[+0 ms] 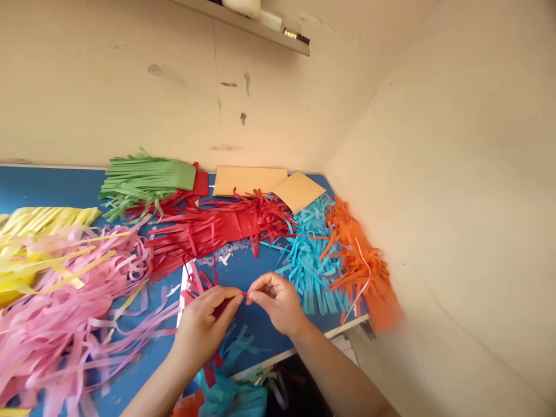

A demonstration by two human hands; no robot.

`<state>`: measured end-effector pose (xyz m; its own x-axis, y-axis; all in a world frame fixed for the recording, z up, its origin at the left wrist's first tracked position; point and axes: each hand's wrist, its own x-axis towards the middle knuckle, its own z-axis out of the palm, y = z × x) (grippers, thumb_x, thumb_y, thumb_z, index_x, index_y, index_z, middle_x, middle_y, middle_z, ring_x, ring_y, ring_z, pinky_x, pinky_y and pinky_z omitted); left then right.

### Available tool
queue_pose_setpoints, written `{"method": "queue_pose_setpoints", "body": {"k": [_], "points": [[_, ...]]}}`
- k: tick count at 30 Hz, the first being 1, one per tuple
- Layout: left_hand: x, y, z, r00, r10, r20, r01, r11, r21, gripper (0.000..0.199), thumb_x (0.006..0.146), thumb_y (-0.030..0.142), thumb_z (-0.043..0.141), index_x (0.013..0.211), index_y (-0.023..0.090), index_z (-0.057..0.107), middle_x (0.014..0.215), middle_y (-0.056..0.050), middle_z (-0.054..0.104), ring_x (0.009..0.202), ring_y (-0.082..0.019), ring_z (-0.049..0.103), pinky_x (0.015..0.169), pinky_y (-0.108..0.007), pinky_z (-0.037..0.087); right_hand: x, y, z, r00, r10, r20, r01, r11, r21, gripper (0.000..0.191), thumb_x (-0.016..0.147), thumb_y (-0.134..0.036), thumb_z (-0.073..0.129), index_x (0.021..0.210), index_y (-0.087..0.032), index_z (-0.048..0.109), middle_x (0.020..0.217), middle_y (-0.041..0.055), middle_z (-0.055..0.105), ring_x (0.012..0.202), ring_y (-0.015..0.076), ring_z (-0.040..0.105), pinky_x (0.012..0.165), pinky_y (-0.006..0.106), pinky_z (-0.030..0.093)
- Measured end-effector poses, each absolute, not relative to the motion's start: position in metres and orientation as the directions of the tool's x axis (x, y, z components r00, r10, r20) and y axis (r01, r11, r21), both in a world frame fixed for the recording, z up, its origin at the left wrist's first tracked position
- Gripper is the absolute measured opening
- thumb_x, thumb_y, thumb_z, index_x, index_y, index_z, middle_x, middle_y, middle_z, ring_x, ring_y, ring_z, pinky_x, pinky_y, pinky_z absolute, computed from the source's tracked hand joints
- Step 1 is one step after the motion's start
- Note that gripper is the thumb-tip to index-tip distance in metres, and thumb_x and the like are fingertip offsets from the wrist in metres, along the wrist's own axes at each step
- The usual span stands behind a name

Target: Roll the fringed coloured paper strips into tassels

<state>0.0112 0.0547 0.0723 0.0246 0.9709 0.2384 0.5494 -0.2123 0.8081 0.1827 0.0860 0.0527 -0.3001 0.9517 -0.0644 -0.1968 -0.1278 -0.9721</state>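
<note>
Hands [200, 317] [276, 302] — two — pinch one small red scrap [245, 294].

Dk. pink-red paper strip [245, 294] – v. small & narrow where it shows – pinched btwn left grip [206, 318] and right grip [275, 302], roughly horiz., above the blue counter [256, 333]. Only a short bit visible; ends hidden, full length unclear.
</note>
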Motion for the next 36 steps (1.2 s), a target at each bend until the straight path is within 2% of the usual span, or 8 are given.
{"method": "queue_pose_setpoints", "body": {"k": [8,14,17,20,23,27,33,36], "points": [[0.011,0.052,0.076,0.067,0.963,0.261,0.569,-0.252,0.783,0.025,0.091,0.039,0.054,0.080,0.024,0.071,0.071,0.001,0.073,0.063,-0.013,0.068,0.059,-0.020,0.051,0.185,0.081,0.050,-0.302,0.952,-0.049,-0.224,-0.121,-0.967,0.014,0.078,-0.025,0.075,0.080,-0.020,0.062,0.075,-0.0015,0.071,0.066,0.0136,0.069,0.068,0.025,0.053],[0.010,0.049,0.075,0.170,0.927,0.334,0.651,-0.360,0.669,0.025,0.094,0.034,0.050,0.085,0.024,0.071,0.076,0.000,0.072,0.066,-0.013,0.068,0.061,-0.022,0.050,0.188,0.078,0.063,-0.290,0.953,0.083,0.118,0.122,-0.985,0.004,0.084,-0.022,0.068,0.083,-0.021,0.065,0.079,-0.0002,0.069,0.072,0.0140,0.066,0.082,0.031,0.052],[0.010,0.047,0.071,0.105,0.960,0.258,0.618,-0.266,0.739,0.019,0.091,0.037,0.054,0.087,0.024,0.068,0.076,0.002,0.075,0.067,-0.014,0.071,0.061,-0.022,0.051,0.189,0.077,0.071,-0.333,0.934,0.128,0.203,0.204,-0.958,0.002,0.085,-0.021,0.063,0.084,-0.021,0.064,0.081,-0.0002,0.067,0.072,0.0129,0.062,0.087,0.032,0.050],[0.008,0.045,0.068,0.032,0.996,0.083,0.507,-0.088,0.857,0.017,0.083,0.040,0.064,0.090,0.024,0.062,0.073,0.004,0.076,0.064,-0.014,0.072,0.057,-0.020,0.052,0.190,0.076,0.071,-0.368,0.923,0.116,0.166,0.188,-0.968,0.002,0.086,-0.022,0.063,0.086,-0.021,0.065,0.082,0.0004,0.067,0.074,0.0131,0.063,0.083,0.029,0.051],[0.006,0.043,0.068,0.074,0.997,0.018,0.403,-0.046,0.914,0.017,0.082,0.040,0.066,0.089,0.025,0.062,0.071,0.006,0.077,0.060,-0.013,0.072,0.056,-0.019,0.053,0.189,0.076,0.064,-0.393,0.918,0.063,0.073,0.100,-0.992,0.011,0.084,-0.027,0.068,0.093,-0.021,0.066,0.085,0.0013,0.071,0.077,0.0142,0.066,0.079,0.028,0.053],[0.004,0.044,0.071,0.096,0.978,0.182,0.424,-0.206,0.882,0.015,0.081,0.038,0.070,0.090,0.027,0.068,0.072,0.008,0.078,0.061,-0.010,0.073,0.058,-0.014,0.053,0.188,0.076,0.057,-0.394,0.919,-0.028,-0.088,-0.068,-0.994,0.017,0.079,-0.031,0.076,0.091,-0.022,0.069,0.079,0.0004,0.075,0.070,0.0153,0.070,0.069,0.026,0.056],[0.002,0.046,0.076,0.111,0.910,0.399,0.570,-0.387,0.725,0.013,0.088,0.036,0.064,0.082,0.027,0.072,0.070,0.007,0.076,0.058,-0.008,0.070,0.057,-0.013,0.053,0.187,0.069,0.068,-0.208,0.946,0.247,0.149,0.280,-0.948,0.004,0.082,-0.022,0.075,0.085,-0.022,0.073,0.079,0.0005,0.077,0.070,0.0140,0.072,0.071,0.022,0.056],[0.002,0.044,0.077,0.085,0.865,0.495,0.608,-0.439,0.661,0.011,0.087,0.033,0.065,0.087,0.024,0.072,0.081,0.002,0.077,0.072,-0.012,0.073,0.068,-0.017,0.058,0.187,0.067,0.071,-0.184,0.917,0.354,0.219,0.390,-0.894,0.004,0.083,-0.020,0.075,0.086,-0.021,0.072,0.079,0.0007,0.077,0.071,0.0137,0.072,0.072,0.021,0.056]]}}
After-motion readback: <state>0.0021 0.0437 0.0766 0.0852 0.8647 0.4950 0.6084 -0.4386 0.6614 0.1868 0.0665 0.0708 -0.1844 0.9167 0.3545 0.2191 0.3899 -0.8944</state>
